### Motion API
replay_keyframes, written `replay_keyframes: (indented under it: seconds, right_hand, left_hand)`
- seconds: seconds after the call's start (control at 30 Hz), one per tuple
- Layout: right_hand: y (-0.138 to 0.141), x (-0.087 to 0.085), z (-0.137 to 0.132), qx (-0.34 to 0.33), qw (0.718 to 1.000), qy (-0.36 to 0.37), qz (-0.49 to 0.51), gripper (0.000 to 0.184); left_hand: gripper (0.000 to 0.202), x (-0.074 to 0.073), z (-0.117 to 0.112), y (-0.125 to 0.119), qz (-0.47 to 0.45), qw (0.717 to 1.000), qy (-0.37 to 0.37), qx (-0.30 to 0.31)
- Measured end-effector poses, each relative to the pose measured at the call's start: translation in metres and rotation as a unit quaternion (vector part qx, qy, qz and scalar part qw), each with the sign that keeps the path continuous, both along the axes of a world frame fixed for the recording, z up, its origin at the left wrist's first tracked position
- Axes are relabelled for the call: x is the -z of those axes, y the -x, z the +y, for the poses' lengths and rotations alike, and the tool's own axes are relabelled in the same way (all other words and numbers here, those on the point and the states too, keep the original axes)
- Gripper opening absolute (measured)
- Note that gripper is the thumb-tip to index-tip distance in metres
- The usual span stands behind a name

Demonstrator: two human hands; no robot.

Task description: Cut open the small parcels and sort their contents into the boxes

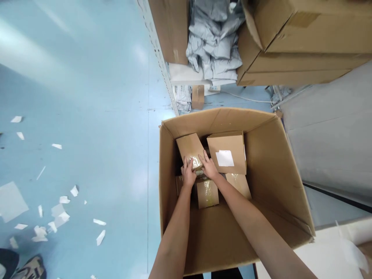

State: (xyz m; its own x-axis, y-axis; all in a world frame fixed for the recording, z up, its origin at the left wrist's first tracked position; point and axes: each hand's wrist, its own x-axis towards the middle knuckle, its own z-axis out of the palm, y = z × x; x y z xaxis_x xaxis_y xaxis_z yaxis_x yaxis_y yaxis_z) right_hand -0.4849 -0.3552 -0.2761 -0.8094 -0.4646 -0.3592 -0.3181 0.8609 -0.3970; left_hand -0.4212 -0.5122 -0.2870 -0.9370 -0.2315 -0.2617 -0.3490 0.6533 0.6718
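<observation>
Both my arms reach down into a large open cardboard carton [232,232]. My left hand [188,174] is at the near left corner of a taped cardboard box [190,147], its fingers over the edge. On the same box's near right corner, my right hand [209,166] presses with fingers somewhat apart. The two hands hold this box between them, and it sits slightly turned near the carton's far left corner. To its right lies a larger box with a white label [225,158]. Closer to me are a small taped box [207,193] and another box [240,185], partly behind my right forearm.
Beyond the carton, a shelf holds grey mailing bags [215,46] and big cardboard boxes [314,42]. White paper scraps [40,232] litter the blue floor [101,97] at left. A shoe [30,267] shows at lower left. A grey panel [334,131] stands at right.
</observation>
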Motion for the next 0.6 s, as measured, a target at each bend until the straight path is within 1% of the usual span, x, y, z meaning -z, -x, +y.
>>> replay_keyframes:
  seconds: [0.1,0.2,0.3,0.43,0.53,0.6]
  right_hand:
    - [0.000,-0.049,0.002,-0.016,1.000,-0.002,0.020,0.100]
    - [-0.004,-0.108,0.002,-0.004,0.999,-0.008,0.045,0.104]
    - [-0.010,-0.175,0.006,0.033,0.996,-0.008,0.081,0.105]
    - [-0.022,-0.267,0.025,0.087,0.984,0.005,0.153,0.103]
    - [-0.037,-0.333,0.047,0.131,0.967,0.002,0.217,0.100]
    - [-0.052,-0.374,0.064,0.164,0.954,-0.010,0.252,0.097]
  left_hand:
    - [0.077,-0.046,-0.008,0.000,0.038,0.999,0.013,0.029]
    - [0.075,-0.104,-0.015,0.003,0.081,0.994,0.030,0.074]
    - [0.071,-0.173,-0.019,0.010,0.138,0.981,0.047,0.127]
    - [0.063,-0.271,-0.018,0.024,0.235,0.947,0.055,0.210]
    - [0.056,-0.338,-0.007,0.031,0.295,0.916,0.049,0.265]
    - [0.054,-0.378,0.008,0.031,0.324,0.897,0.044,0.298]
